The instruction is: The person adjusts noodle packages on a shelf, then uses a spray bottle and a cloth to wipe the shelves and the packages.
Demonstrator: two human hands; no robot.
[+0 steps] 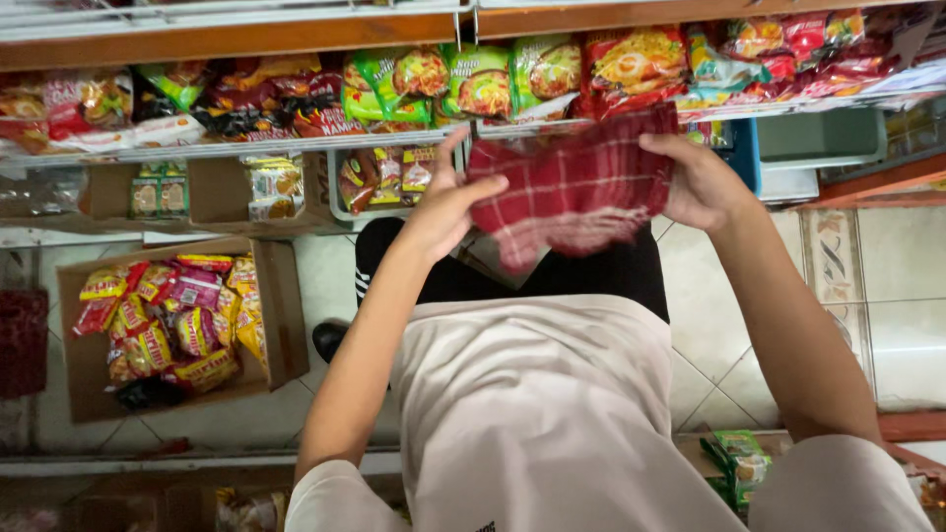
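Between both hands, up at shelf height, a red checked cloth [572, 192] is stretched out. Left hand [445, 202] pinches its left edge w/ thumb & fingers closed on the fabric; right hand [702, 182] grips the right edge, fingers curled behind it, so the cloth hangs slack in the middle. Behind it a wire shelf [296, 146] carries noodle packets [473, 84]. Cardboard box [276, 325] of snack packs sits on the tiled floor, lower left. Cloth hides the shelf part behind it & most right fingertips; lower frame edge cuts off the person's body
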